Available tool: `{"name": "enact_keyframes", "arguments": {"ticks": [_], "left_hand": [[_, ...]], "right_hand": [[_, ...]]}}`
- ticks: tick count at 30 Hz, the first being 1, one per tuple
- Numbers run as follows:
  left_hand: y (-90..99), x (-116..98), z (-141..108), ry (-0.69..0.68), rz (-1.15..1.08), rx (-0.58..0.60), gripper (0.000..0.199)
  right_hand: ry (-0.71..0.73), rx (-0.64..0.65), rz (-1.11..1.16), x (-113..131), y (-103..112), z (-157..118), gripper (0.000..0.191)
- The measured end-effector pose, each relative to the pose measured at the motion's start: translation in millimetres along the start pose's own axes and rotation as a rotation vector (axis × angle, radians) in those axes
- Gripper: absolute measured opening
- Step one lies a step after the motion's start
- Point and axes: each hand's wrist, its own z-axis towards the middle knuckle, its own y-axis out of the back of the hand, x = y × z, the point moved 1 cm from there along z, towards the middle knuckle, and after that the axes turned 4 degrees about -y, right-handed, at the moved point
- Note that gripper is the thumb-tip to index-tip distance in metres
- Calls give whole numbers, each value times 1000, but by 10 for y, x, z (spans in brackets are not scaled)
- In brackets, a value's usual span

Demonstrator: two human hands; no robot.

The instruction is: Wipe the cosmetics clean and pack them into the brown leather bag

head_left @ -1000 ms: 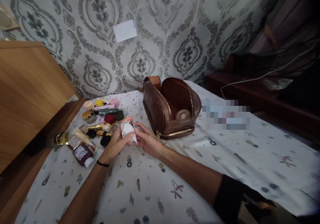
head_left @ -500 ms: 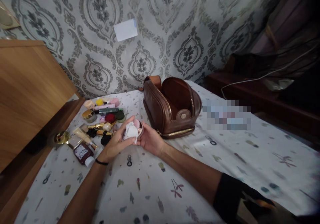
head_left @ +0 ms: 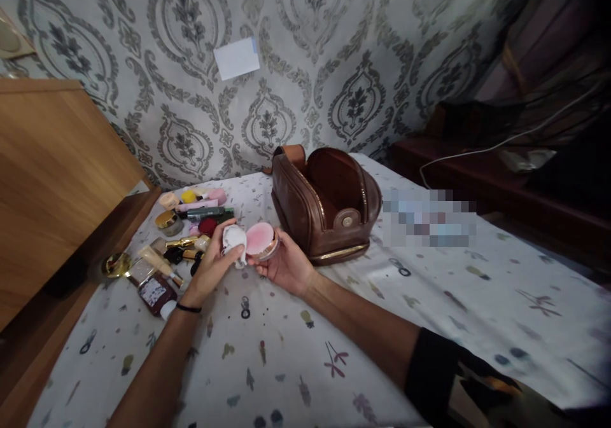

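Pink-topped jar [head_left: 261,240] | gripped in right hand [head_left: 291,268] | left hand [head_left: 214,268] grasping white cloth [head_left: 233,238] alongside

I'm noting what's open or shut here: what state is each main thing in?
Brown bag, upright, top unzipped
White cloth or tissue, crumpled in the left grip
Round pink case, tilted in the right grip; open or shut, cannot tell
Gold-lidded jar, upright, lid on
Dark red bottle, lying down, white cap on
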Motion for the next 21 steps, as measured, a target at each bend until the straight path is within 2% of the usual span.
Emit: {"name": "enact_keyframes", "arguments": {"ticks": [5,13,17,21], "left_hand": [[-20,94,-9,53,-116,-79,38],[11,40,80,41,-180,-180,12],[71,57,103,59,-219,-276,12],[63,46,85,157,-292,-178,22]], "right_hand": [[15,11,-30,-20,-17,-2,48],[25,-21,-39,-25,-27,-3,43],[40,-16,-33,-29,-15,2,38],[28,-15,-41,-35,1,10,39]]}}
